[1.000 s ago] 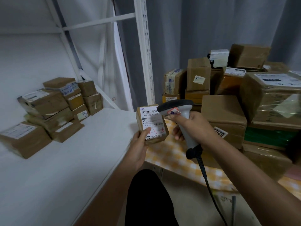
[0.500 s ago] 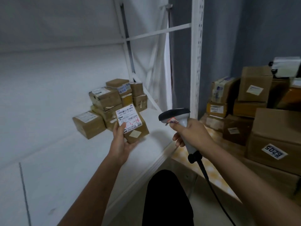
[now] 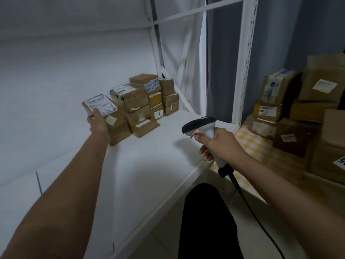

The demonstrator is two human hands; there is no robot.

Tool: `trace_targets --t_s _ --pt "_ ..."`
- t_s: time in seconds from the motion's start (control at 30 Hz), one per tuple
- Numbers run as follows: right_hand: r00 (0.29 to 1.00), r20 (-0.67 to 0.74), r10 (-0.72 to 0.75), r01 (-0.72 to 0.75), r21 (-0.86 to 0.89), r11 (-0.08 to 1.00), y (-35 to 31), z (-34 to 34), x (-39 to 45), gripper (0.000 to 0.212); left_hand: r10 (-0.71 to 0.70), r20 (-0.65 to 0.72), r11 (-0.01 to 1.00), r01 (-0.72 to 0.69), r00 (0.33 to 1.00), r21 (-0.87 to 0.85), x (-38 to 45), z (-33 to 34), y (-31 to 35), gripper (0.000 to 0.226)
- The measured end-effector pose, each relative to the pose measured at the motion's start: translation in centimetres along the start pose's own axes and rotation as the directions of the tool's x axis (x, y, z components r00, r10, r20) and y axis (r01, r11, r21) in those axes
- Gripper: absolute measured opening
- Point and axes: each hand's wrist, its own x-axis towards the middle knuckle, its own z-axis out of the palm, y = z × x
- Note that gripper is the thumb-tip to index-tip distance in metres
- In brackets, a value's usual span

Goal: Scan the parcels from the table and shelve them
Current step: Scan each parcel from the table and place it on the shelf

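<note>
Now the shelving step looks to be in hand, judging by where things lie. The left hand (image 3: pixel 98 121) reaches out over the shelf (image 3: pixel 149 165) with a small parcel (image 3: pixel 101 107) gripped from below; its fingers are curled round the near edge and the white label faces up. Just beyond and under those fingers sits another brown box (image 3: pixel 119 131) on the shelf, and the parcel appears to be at or just above its top. Whether it already rests there I cannot tell. To the right of the fingers stands the stack (image 3: pixel 145 101) of parcels already shelved.

The right hand (image 3: pixel 218 144) is wrapped round the grip of the scanner (image 3: pixel 200 126), forefinger near the trigger, with the head pointing left over the shelf and well apart from the parcel. Its cable hangs down past the wrist. Beyond that hand's knuckles, on the table (image 3: pixel 252 144), more parcels (image 3: pixel 298 109) wait.

Next, I judge, the parcel should be set flat on the box and the fingers slid out without knocking it off. After that comes another parcel from the table.
</note>
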Motion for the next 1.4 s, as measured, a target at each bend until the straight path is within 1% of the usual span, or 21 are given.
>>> trace_targets --t_s 0.07,0.13,0.2,0.23,0.33,0.4,0.47,0.53,0.63,0.77,0.83,0.9,0.97,1.0,1.07,1.1,1.17,1.27,1.33,1.4 --pt "1.000 0.005 0.004 -0.004 -0.005 1.000 0.2 0.5 0.5 0.021 0.009 0.008 0.974 -0.011 1.000 0.228 1.8 0.3 -0.8 0.096" --pt "1.000 0.011 0.012 -0.012 -0.001 1.000 0.5 1.0 1.1 0.026 0.104 0.060 0.931 -0.118 0.993 0.346 2.4 0.3 -1.9 0.099" --pt "1.000 0.017 0.024 -0.024 -0.008 1.000 0.8 1.5 1.6 0.028 0.209 0.109 0.879 -0.236 0.972 0.413 3.3 0.1 -2.7 0.093" --pt "0.999 0.019 0.026 -0.026 -0.019 0.999 0.8 1.6 1.8 0.028 0.241 0.120 0.859 -0.270 0.963 0.435 4.0 0.0 -3.1 0.089" --pt "0.999 0.021 0.031 -0.030 -0.056 0.998 1.1 2.1 2.2 0.027 0.232 0.109 0.824 -0.255 0.967 0.506 5.6 0.0 -3.5 0.075" --pt "0.999 0.024 0.040 -0.038 -0.063 0.997 1.4 2.4 2.5 0.026 0.228 0.096 0.780 -0.241 0.969 0.577 6.3 0.0 -3.8 0.068" --pt "0.998 0.028 0.047 -0.045 -0.068 0.997 1.7 2.6 2.8 0.027 0.252 0.094 0.752 -0.256 0.963 0.607 6.8 -0.1 -4.1 0.064" --pt "0.998 0.023 0.053 -0.052 -0.060 0.997 1.8 2.8 3.1 0.027 0.243 0.076 0.757 -0.238 0.967 0.609 7.1 0.1 -4.3 0.061" --pt "0.998 0.016 0.060 -0.059 -0.055 0.997 2.0 3.0 3.4 0.026 0.246 0.067 0.730 -0.230 0.967 0.644 7.5 0.3 -4.3 0.058" --pt "0.998 0.013 0.064 -0.063 -0.067 0.996 2.2 3.2 3.5 0.026 0.198 0.088 0.749 -0.209 0.976 0.629 8.6 0.2 -4.4 0.065" --pt "0.998 0.013 0.063 -0.062 -0.069 0.996 2.3 3.2 3.5 0.025 0.189 0.085 0.750 -0.199 0.978 0.630 8.6 0.3 -4.5 0.066" --pt "0.998 0.012 0.062 -0.061 -0.072 0.996 2.4 3.1 3.5 0.024 0.233 0.064 0.732 -0.218 0.970 0.645 7.7 0.7 -4.6 0.062" --pt "0.998 0.009 0.061 -0.060 -0.066 0.996 2.6 2.9 3.6 0.025 0.342 0.025 0.676 -0.265 0.939 0.688 5.8 1.3 -4.8 0.061" --pt "0.998 0.004 0.062 -0.062 -0.058 0.996 2.6 2.7 3.6 0.025 0.416 0.026 0.639 -0.313 0.909 0.702 4.4 1.5 -5.0 0.061" --pt "0.998 -0.004 0.063 -0.063 -0.047 0.997 2.8 2.4 3.5 0.026 0.539 0.093 0.587 -0.453 0.837 0.671 0.7 2.2 -5.6 0.060" --pt "0.998 -0.007 0.062 -0.062 -0.048 0.997 2.9 2.2 3.4 0.026 0.564 0.164 0.567 -0.524 0.809 0.635 -1.6 2.7 -6.1 0.058" --pt "0.998 -0.010 0.060 -0.060 -0.052 0.997 2.9 1.7 3.0 0.026 0.544 0.360 0.537 -0.644 0.758 0.545 -6.1 3.9 -7.6 0.058" --pt "0.998 -0.030 0.048 -0.049 -0.056 0.997 2.8 0.3 1.6 0.027 0.425 0.623 0.499 -0.744 0.657 0.445 -12.7 6.4 -9.5 0.065" --pt "0.997 -0.059 0.045 -0.047 -0.047 0.998 2.8 -1.2 0.2 0.026 0.345 0.732 0.507 -0.773 0.588 0.381 -16.7 8.5 -10.3 0.067" --pt "0.994 -0.105 0.036 -0.043 -0.061 0.997 2.9 -3.5 -1.3 0.024 0.279 0.795 0.563 -0.762 0.538 0.319 -20.4 10.6 -10.5 0.065"
